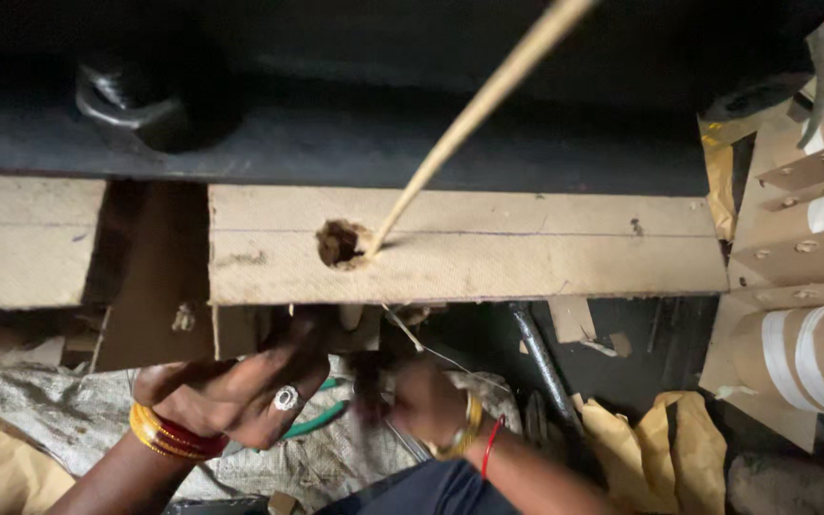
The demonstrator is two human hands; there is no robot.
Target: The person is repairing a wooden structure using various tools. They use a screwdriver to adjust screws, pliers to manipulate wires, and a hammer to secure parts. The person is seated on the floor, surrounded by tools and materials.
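Observation:
A pale board (526, 253) lies across in front of me, with a rough hole (339, 243) in it. A thin light stick (469, 114) rises from the hole toward the upper right. Below the board my left hand (240, 386), wearing a ring and red and gold bangles, reaches up under the board's near edge. My right hand (422, 401), with a gold bangle and red thread on the wrist, is blurred and pinches a thin string (417, 341) that runs up toward the hole. What the left fingers hold is hidden.
A second board piece (21, 238) lies left. Brown cardboard tubes with white stripes (803, 353) stack at right. Crumpled yellow-brown paper (660, 439) lies lower right, grey sacking (69, 410) under my hands, a dark metal rod (541, 362) below the board, a green item (321, 415) by my left hand.

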